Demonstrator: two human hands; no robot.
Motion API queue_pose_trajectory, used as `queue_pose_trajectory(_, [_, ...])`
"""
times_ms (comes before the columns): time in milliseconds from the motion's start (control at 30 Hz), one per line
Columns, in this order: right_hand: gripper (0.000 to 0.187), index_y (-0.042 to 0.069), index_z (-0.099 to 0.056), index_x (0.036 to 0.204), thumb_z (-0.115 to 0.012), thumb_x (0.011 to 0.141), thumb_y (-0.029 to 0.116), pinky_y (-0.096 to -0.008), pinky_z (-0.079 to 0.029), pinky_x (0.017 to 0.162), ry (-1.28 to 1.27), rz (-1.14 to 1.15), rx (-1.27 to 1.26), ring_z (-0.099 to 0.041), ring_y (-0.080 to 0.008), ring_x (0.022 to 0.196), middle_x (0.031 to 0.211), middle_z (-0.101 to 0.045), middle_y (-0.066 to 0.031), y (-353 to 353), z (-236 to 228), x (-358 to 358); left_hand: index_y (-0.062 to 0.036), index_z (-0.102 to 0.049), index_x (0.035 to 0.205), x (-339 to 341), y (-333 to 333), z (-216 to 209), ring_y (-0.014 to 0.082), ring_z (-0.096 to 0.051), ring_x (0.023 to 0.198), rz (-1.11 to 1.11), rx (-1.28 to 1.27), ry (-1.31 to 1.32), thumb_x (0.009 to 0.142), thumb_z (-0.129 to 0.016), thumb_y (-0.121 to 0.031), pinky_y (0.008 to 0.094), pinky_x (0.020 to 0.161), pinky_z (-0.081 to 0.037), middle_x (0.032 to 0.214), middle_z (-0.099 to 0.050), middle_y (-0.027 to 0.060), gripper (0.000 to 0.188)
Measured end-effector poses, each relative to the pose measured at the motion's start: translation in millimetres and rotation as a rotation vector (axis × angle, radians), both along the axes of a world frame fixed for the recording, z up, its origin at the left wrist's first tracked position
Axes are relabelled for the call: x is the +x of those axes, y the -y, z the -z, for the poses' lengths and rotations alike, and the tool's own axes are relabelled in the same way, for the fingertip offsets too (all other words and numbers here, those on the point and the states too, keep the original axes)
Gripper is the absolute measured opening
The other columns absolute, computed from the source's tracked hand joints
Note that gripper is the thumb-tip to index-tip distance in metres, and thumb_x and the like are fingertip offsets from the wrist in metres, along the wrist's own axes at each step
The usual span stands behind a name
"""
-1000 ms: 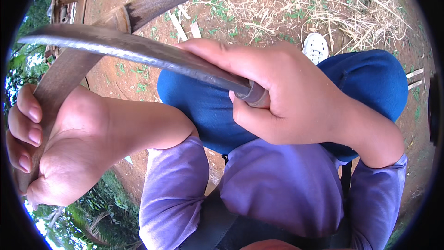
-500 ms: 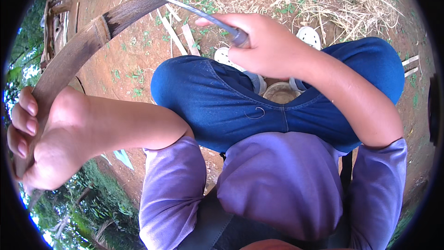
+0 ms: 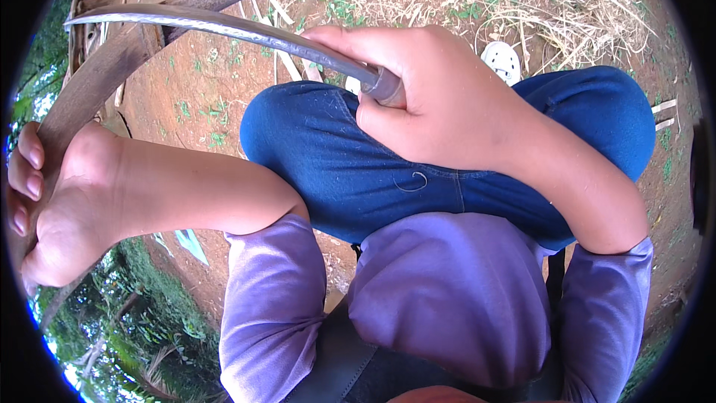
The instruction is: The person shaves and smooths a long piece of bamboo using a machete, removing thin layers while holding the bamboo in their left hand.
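Observation:
My left hand (image 3: 52, 201) grips the near end of a long brown wooden strip (image 3: 112, 67) that arcs from the left edge up across the top of the view. My right hand (image 3: 432, 97) is closed around the handle of a long curved knife; its grey metal blade (image 3: 216, 26) points left and lies against the strip's inner edge near the upper left. Both arms wear purple sleeves pushed up. My knees in blue jeans (image 3: 335, 157) sit under the hands.
Red-brown earth with dry straw (image 3: 522, 0) and sparse green weeds lies ahead. Pale wood slivers (image 3: 287, 67) rest on the ground above my left knee. A white sandal (image 3: 501, 61) shows by my right knee. Green plants fill the lower left.
My right hand, which had drawn the knife up and away along the strip half a second ago, has come back toward me; the blade again lies on the strip near the upper left.

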State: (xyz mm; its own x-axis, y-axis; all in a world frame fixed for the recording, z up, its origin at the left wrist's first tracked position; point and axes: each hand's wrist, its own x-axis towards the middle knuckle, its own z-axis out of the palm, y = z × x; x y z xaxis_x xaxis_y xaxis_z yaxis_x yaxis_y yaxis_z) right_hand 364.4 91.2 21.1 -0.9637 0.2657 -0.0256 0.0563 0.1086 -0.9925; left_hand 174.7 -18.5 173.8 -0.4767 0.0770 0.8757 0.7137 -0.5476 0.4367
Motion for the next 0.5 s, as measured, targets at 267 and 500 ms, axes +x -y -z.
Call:
queue_pose_trajectory(267, [0.057, 0.011, -0.061, 0.140, -0.062, 0.083, 0.010, -0.0326, -0.043, 0.055, -0.007, 0.091, 0.027, -0.049, -0.0116, 0.054, 0.061, -0.052, -0.0025, 7, 24, -5, -0.0131, -0.050, 0.123, -4, -1, 1, 0.0089, -0.036, 0.053, 0.028, 0.022, 0.034, 0.113, -0.031, -0.031, 0.0232, 0.045, -0.034, 0.069, -0.036, -0.0052, 0.028])
queue_pose_trajectory(500, [0.058, 0.011, -0.061, 0.141, -0.056, 0.083, 0.009, -0.0331, -0.043, 0.052, 0.198, 0.090, -0.023, -0.050, -0.0096, 0.051, 0.058, -0.052, -0.0019, -4, 35, -18, -0.0135, -0.049, 0.123, -5, 5, 0, 0.0092, -0.036, 0.053, -0.126, 0.008, 0.029, 0.113, -0.030, -0.034, 0.0237, 0.046, -0.034, 0.070, -0.035, -0.0047, 0.030])
